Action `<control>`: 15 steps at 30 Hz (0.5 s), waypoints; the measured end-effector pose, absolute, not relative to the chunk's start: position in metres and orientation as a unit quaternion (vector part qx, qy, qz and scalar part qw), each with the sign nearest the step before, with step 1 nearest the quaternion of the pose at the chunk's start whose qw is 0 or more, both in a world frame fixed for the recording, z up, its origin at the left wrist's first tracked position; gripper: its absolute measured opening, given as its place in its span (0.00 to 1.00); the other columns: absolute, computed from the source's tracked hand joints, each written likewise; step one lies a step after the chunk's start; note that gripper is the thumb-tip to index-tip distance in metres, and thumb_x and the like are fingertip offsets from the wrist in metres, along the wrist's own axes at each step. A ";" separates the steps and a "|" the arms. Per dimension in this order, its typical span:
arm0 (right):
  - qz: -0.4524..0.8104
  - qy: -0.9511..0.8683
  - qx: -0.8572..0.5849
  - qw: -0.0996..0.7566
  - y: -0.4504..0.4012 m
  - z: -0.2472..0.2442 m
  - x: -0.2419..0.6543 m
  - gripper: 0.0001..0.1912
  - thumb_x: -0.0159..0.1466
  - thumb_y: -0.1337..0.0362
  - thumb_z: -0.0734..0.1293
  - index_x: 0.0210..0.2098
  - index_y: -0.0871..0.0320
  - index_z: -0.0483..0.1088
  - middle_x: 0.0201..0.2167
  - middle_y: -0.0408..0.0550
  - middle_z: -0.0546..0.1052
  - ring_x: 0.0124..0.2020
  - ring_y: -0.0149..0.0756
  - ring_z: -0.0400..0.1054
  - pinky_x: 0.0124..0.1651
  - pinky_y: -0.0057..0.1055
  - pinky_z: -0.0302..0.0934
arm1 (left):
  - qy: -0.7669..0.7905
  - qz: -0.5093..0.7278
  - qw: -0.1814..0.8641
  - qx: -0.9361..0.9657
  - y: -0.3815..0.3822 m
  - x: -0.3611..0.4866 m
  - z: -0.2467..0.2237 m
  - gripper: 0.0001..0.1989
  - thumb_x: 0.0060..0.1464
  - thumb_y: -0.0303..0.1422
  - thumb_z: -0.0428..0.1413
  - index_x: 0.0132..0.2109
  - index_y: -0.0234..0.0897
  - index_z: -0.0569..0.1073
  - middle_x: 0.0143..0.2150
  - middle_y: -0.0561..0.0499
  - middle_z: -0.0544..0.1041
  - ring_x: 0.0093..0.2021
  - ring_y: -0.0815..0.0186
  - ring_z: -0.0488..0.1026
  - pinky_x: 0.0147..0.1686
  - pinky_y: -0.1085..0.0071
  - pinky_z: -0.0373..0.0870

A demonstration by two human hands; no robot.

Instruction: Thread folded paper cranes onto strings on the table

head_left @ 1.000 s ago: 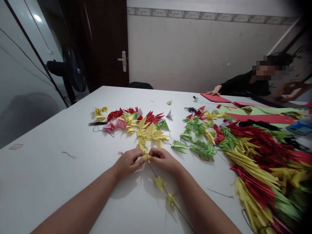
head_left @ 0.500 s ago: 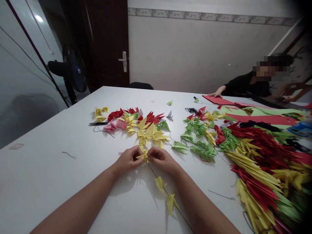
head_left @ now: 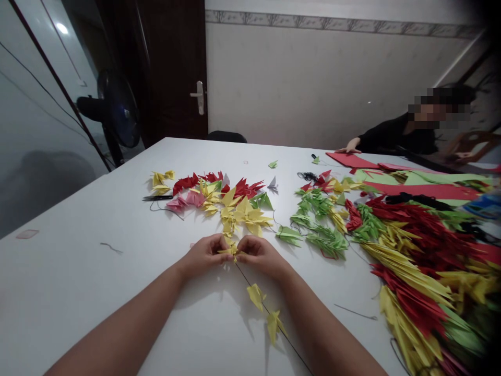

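Brought R hand [head_left: 261, 256] slightly closer to yellow paper bird [head_left: 234, 251] since prev. frame; pinching it w/ fingertips of L hand [head_left: 205, 256] & R; on dark string [head_left: 242, 273] over white table [head_left: 94, 287], nr. yellow cluster [head_left: 247, 215]

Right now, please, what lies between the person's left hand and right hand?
In the head view, a yellow origami crane on dark string sits between the left hand and right hand.
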State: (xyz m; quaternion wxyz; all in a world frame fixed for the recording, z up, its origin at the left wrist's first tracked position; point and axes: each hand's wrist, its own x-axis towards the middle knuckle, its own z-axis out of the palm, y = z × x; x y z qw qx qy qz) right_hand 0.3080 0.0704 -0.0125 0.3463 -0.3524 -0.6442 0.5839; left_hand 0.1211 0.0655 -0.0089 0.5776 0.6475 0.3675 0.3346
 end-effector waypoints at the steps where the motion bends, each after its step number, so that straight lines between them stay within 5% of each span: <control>1: 0.583 -0.645 -0.350 0.348 0.070 -0.012 0.308 0.12 0.48 0.60 0.70 0.25 0.59 0.65 0.21 0.40 0.65 0.23 0.27 0.57 0.28 0.26 0.51 | 0.366 0.334 0.579 0.647 0.066 0.121 -0.009 0.17 0.43 0.39 0.60 0.27 0.35 0.60 0.22 0.56 0.65 0.23 0.73 0.61 0.24 0.75 0.55; 15: 0.614 -0.628 -0.313 0.363 0.068 -0.006 0.306 0.10 0.48 0.63 0.70 0.24 0.59 0.64 0.22 0.40 0.67 0.25 0.27 0.59 0.29 0.26 0.52 | 0.351 0.333 0.578 0.657 0.066 0.121 -0.011 0.17 0.44 0.41 0.59 0.27 0.34 0.61 0.24 0.56 0.64 0.25 0.73 0.61 0.25 0.75 0.56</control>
